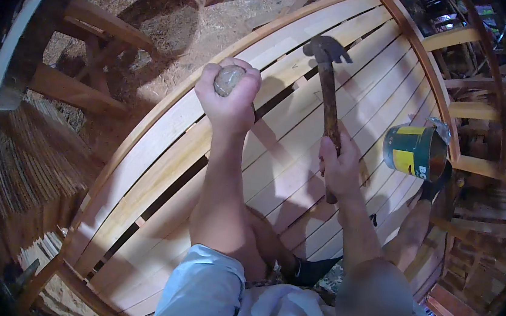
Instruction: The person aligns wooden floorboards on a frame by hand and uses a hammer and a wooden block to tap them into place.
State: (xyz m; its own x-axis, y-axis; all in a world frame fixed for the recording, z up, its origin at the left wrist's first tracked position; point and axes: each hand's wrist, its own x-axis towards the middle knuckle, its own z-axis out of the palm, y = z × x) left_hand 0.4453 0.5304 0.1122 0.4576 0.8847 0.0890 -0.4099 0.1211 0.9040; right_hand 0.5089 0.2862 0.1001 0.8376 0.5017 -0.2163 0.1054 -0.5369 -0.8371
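My left hand (232,98) is raised above the planks, its fingers wrapped round a thing with a rounded, greyish-brown end (229,81). That end faces up between thumb and fingers; the rest is hidden by the hand, so its kind does not show. To the right, my right hand (340,166) grips a claw hammer (328,83) by its worn wooden handle. The hammer's dark head points away from me, its claw turned to the right, apart from the left hand. Below both hands lies a deck of pale wooden planks (281,179), with dark open gaps between several planks on the left.
A green and yellow can (409,152) stands on the planks at the right. A raised wooden rim (167,98) curves along the deck's left side. Wooden trestles (80,89) stand on the debris-strewn ground (174,22) beyond. Timber frames (483,111) rise at the right.
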